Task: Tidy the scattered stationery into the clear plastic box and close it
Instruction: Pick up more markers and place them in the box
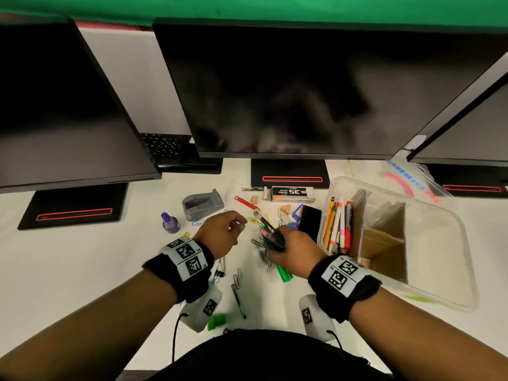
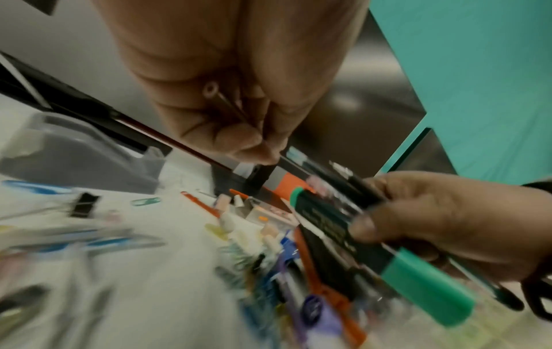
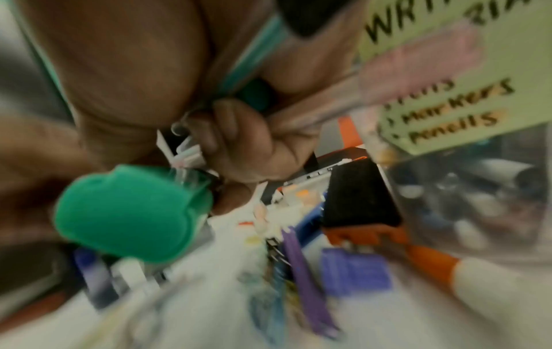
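Observation:
My right hand (image 1: 283, 247) grips a bundle of pens (image 1: 270, 233) just above the desk, left of the clear plastic box (image 1: 442, 215). A green-capped marker (image 2: 427, 283) sits in that bundle, its cap (image 3: 128, 217) close to the right wrist camera. My left hand (image 1: 233, 226) hovers a little to the left with curled fingers. Its fingertips (image 2: 254, 144) pinch a thin metal piece (image 2: 230, 104); what it is stays unclear. The box stands open with cardboard dividers, and several pens and markers (image 1: 339, 224) lie in its left compartment.
Scattered on the desk are paper clips (image 1: 257, 242), a grey tape dispenser (image 1: 203, 203), a purple ink bottle (image 1: 170, 222), a staples box (image 1: 291, 192), a red cutter (image 1: 246, 202), a green highlighter (image 1: 284, 273), a pen (image 1: 238, 301). Monitor stands (image 1: 288, 174) line the back.

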### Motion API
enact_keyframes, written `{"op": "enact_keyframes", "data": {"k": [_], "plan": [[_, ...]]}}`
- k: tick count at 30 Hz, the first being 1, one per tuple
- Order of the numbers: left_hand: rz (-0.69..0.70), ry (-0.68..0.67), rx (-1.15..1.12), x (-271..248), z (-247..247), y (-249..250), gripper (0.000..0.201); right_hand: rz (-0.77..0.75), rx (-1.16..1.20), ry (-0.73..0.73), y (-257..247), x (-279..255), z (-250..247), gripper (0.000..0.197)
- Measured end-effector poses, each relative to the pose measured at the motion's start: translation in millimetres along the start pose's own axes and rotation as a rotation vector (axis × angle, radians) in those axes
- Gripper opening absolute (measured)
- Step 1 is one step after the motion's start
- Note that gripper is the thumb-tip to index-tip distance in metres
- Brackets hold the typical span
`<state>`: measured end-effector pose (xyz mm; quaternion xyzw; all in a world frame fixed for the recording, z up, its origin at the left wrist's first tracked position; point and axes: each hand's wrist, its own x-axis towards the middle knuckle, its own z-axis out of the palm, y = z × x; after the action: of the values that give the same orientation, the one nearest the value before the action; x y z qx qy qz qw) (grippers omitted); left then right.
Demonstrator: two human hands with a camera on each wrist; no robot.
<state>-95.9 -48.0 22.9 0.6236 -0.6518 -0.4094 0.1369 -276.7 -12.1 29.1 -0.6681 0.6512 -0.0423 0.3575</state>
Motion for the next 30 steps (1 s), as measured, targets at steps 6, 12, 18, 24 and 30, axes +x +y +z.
{"op": "enact_keyframes", "data": {"k": [6, 12, 18, 24, 30], "plan": [[0.019, -0.051, -0.336, 12.0, 12.5, 64.6, 0.016, 0.114, 0.566, 0.362, -2.8, -11.6, -68.9, 0.008], [-0.066, -0.176, -0.601, 21.3, 39.0, 121.1, 0.023, 0.393, 0.614, 0.402, 65.9, -4.4, -87.0, 0.016], [-0.011, -0.3, -0.565, 21.7, 74.2, 148.1, 0.049, 0.389, 0.606, 0.377, 88.1, 1.9, -80.0, 0.02], [0.036, -0.287, -0.535, 22.1, 79.4, 146.2, 0.044, 0.311, 0.546, 0.334, 86.5, -10.0, -92.4, 0.02], [0.058, -0.016, -0.313, 36.4, 53.9, 108.0, 0.026, 0.168, 0.383, 0.316, 73.9, -34.0, -87.1, 0.027]]}}
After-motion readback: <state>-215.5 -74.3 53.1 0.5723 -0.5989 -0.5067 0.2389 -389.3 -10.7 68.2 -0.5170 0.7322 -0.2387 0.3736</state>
